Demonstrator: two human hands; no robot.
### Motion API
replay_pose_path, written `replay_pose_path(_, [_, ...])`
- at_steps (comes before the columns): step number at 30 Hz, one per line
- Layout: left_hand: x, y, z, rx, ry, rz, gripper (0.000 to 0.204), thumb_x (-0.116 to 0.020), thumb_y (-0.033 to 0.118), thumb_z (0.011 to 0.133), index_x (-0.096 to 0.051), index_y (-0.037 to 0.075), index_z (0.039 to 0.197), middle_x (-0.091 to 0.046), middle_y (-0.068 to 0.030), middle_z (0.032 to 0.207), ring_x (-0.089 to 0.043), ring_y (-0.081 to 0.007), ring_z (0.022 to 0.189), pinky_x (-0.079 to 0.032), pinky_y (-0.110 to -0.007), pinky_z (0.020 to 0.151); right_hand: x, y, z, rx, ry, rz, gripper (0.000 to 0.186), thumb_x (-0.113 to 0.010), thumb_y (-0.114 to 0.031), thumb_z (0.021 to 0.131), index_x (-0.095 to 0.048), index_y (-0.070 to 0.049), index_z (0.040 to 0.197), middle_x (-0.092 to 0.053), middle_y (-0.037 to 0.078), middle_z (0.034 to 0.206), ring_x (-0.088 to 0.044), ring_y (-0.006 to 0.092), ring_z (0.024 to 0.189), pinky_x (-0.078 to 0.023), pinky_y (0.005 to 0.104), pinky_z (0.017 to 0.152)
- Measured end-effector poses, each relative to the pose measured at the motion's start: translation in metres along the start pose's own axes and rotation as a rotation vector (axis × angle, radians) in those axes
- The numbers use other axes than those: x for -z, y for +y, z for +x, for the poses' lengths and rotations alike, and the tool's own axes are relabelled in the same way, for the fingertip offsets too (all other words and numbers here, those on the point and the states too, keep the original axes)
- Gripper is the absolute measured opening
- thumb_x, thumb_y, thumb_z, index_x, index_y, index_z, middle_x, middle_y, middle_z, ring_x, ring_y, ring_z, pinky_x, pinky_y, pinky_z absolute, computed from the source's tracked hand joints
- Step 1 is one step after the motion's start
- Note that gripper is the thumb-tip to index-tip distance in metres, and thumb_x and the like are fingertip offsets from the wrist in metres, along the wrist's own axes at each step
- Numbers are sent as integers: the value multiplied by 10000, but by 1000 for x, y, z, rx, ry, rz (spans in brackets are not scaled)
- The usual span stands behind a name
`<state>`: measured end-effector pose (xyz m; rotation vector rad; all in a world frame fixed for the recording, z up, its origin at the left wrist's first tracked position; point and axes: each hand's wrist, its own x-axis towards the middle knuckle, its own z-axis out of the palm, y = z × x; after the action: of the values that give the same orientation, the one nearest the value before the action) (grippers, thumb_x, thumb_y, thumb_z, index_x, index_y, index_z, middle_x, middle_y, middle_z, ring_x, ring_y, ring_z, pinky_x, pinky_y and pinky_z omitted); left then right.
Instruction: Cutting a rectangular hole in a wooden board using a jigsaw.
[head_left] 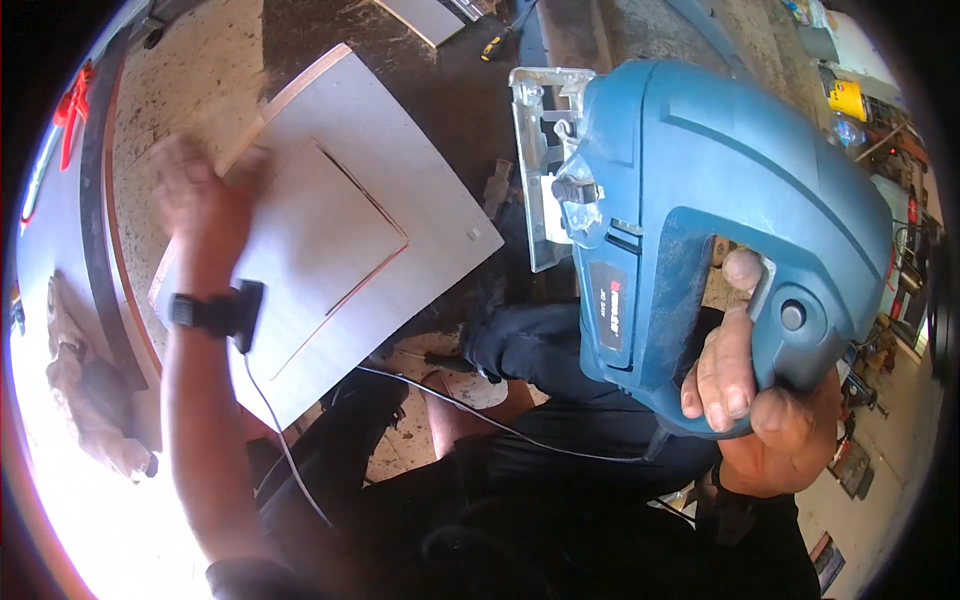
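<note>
My right hand (780,430) is wrapped around the rear handle of a teal jigsaw (680,130). The saw is held up close on the right, its metal base plate (537,190) facing left; I cannot make out a blade. To its left lies a white board (440,190) with a pale brown edge. An angled cut line (366,196) runs across its face, with one leg thinning to a faint line. My left hand (205,195), smeared by motion, is at the board's left edge. Whether it touches the board or holds anything cannot be told. A dark band circles that wrist.
A black cable (500,425) runs from the saw over my legs. Beyond the board are a yellow-and-black screwdriver (494,46) and another board piece (428,18). A red tool (72,112) and pale cloth (85,385) lie left. Clutter with a yellow container (847,100) lines the right.
</note>
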<state>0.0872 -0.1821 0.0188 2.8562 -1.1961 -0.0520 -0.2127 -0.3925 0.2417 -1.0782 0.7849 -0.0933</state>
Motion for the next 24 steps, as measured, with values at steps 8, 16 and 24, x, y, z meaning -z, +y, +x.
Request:
replay_pose_path(8, [21, 30, -19, -436, -370, -195, 888, -789, 395, 898, -376, 102, 1627, -336, -156, 1698, -280, -329, 1583, -201, -498, 1306, -10, 2, -1, -26, 95, -86, 915, -861, -193, 850, -329, 140, 1516, -635, 66, 813, -668, 178, 720, -586, 354, 764])
replay_pose_path(16, [8, 25, -32, -578, -361, -271, 884, -810, 508, 850, -442, 213, 1597, -401, -148, 1658, -301, -326, 1572, -209, -510, 1301, -28, 15, -5, -32, 138, -202, 837, -850, -207, 826, -430, 168, 1445, -649, 109, 827, -636, 178, 687, -567, 369, 733])
replay_pose_path(24, [-32, -124, -2, 137, 164, -134, 772, -530, 612, 1037, -455, 41, 1552, -464, -279, 1574, -418, -414, 1496, -362, -515, 1213, -40, 7, -4, -140, 156, -147, 618, -803, -40, 822, -531, 87, 1362, -670, 118, 952, -623, 140, 712, -521, 294, 699])
